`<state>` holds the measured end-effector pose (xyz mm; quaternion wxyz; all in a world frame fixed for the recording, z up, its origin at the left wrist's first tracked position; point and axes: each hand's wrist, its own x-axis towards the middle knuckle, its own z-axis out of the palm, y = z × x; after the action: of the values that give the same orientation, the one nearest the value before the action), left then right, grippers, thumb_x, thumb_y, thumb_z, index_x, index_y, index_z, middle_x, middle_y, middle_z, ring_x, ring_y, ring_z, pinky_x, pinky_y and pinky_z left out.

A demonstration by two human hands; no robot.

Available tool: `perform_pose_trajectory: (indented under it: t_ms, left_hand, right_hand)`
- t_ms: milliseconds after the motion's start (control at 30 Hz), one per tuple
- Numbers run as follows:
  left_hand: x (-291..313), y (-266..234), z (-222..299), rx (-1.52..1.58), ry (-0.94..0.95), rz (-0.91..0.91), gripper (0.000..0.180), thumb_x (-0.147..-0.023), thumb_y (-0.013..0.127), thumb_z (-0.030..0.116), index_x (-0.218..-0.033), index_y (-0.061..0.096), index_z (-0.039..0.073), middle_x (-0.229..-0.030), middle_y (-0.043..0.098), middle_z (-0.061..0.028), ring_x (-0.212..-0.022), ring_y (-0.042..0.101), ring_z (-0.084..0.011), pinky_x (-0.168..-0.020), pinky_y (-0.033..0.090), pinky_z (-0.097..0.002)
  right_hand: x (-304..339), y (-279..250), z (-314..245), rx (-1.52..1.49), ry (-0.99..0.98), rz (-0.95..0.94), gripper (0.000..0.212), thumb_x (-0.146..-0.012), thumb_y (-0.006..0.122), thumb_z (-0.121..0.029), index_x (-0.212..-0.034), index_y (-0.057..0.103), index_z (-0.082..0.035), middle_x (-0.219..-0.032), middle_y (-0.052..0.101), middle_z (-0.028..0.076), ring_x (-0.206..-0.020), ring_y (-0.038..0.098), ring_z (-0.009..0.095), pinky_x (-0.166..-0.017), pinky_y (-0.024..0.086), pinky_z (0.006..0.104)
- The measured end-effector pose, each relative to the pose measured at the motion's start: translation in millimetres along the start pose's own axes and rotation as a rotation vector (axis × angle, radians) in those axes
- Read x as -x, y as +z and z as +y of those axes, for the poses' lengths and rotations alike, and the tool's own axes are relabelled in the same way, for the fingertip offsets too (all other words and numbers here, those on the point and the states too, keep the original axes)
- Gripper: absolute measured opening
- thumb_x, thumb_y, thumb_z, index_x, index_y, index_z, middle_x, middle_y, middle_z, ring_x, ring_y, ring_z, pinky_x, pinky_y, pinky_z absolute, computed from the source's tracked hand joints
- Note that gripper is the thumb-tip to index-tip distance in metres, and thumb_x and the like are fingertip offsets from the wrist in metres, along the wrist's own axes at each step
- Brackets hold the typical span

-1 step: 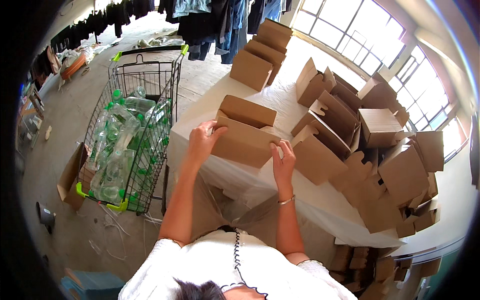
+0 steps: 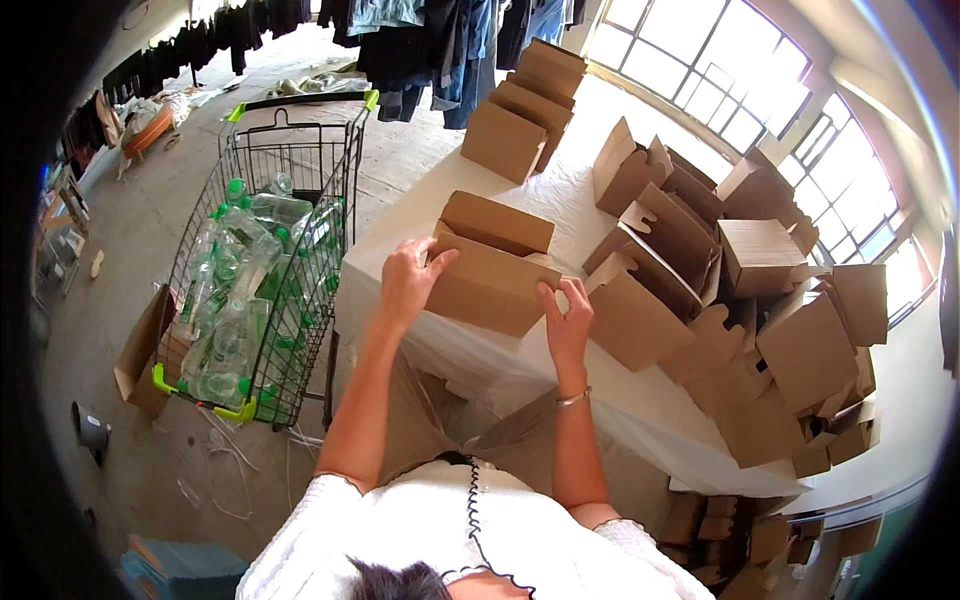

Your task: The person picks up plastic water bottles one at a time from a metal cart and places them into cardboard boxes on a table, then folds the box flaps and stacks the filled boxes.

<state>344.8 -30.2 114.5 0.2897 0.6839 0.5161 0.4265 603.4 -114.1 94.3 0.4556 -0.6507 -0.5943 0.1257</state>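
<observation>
In front of me at the table's near edge stands a brown cardboard box (image 2: 490,287), its top open and a back flap standing up. My left hand (image 2: 407,282) is closed on the box's left side, thumb over the top edge of the near panel. At the right end of that panel, my right hand (image 2: 568,322) pinches the corner between thumb and fingers. The inside of the box is mostly hidden by the near panel.
A white-covered table (image 2: 400,335) carries a heap of open cardboard boxes (image 2: 660,255) at right and a row of boxes (image 2: 503,140) at the back. On my left stands a wire shopping cart (image 2: 290,330) of green-capped clear bottles (image 2: 235,340). Clothes (image 2: 420,55) hang beyond.
</observation>
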Motion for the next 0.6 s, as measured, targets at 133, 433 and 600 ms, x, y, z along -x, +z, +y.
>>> perform_pose_trajectory:
  t_ms: [133, 433, 600]
  left_hand:
    - [-29.2, 23.9, 1.7, -0.239, 0.145, 0.152, 0.083, -0.081, 0.086, 0.024, -0.150, 0.045, 0.004, -0.124, 0.062, -0.0184, -0.119, 0.057, -0.0347, -0.103, 0.046, -0.0465]
    - [-48.1, 33.8, -3.6, 0.050, 0.208, 0.007, 0.093, -0.085, 0.082, 0.028, -0.158, 0.031, 0.004, -0.146, 0.050, -0.0184, -0.135, 0.048, -0.0323, -0.114, 0.039, -0.0397]
    - [-50.4, 33.5, -33.6, 0.319, 0.135, -0.062, 0.050, -0.100, 0.065, 0.040, -0.130, 0.064, 0.001, -0.114, 0.062, -0.0122, -0.105, 0.062, -0.0263, -0.098, 0.046, -0.0380]
  right_hand:
    - [-27.6, 17.4, -6.8, -0.210, 0.090, 0.114, 0.063, -0.087, 0.079, -0.011, -0.144, 0.051, -0.004, -0.136, 0.061, 0.015, -0.123, 0.059, 0.025, -0.102, 0.050, 0.0360]
    - [-34.2, 31.5, 5.2, -0.957, 0.102, -0.103, 0.063, -0.091, 0.075, -0.005, -0.147, 0.046, -0.007, -0.136, 0.056, 0.008, -0.120, 0.054, 0.015, -0.101, 0.048, 0.0282]
    - [-35.3, 34.8, 9.2, -0.741, 0.156, -0.076, 0.045, -0.096, 0.076, -0.023, -0.133, 0.056, -0.007, -0.110, 0.060, -0.001, -0.100, 0.053, 0.009, -0.087, 0.043, 0.0225]
